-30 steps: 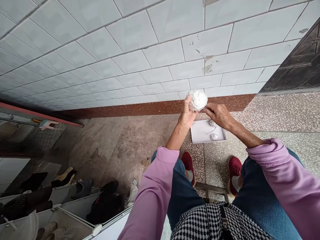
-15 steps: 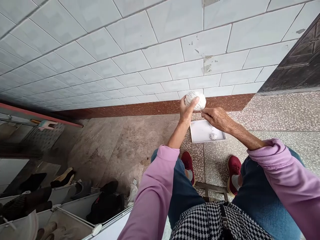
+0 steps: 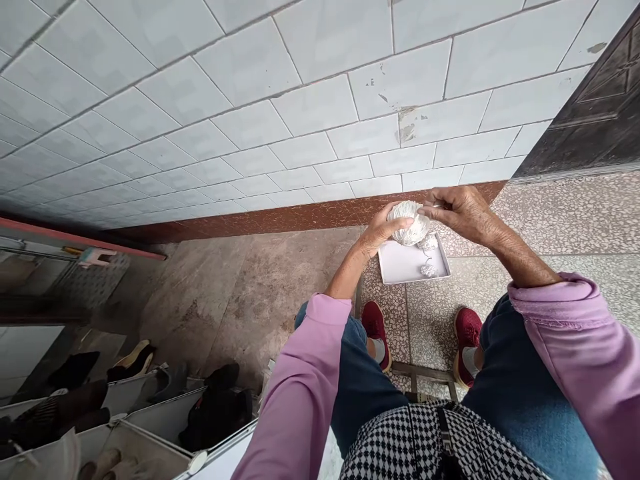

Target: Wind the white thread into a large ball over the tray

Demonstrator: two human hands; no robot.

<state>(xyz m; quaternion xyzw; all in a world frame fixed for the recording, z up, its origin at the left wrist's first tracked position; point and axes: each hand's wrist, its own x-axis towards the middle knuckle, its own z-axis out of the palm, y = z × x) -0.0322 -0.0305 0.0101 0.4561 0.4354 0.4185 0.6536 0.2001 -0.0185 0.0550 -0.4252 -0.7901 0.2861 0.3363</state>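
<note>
Left hand (image 3: 379, 235) cupped the ball (image 3: 417, 232); right hand (image 3: 463, 212) curled beside it, hold unclear to me. It seemed light, soft, best cradled.

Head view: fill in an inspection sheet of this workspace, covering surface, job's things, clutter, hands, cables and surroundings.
Surface: speckled floor under the tray; stained, plain flooring farther left.
Job's things: white ball of wound strand, held up; shallow white tray with two small white clumps at its right side.
Clutter: dark items in white compartments, lower left.
Hands: left hand grips the ball; right hand has bent fingers at its right side, contact unclear.
Cables: nothing seen.
Surroundings: pale tiled wall, chipped in spots; brown band along its foot.
</note>
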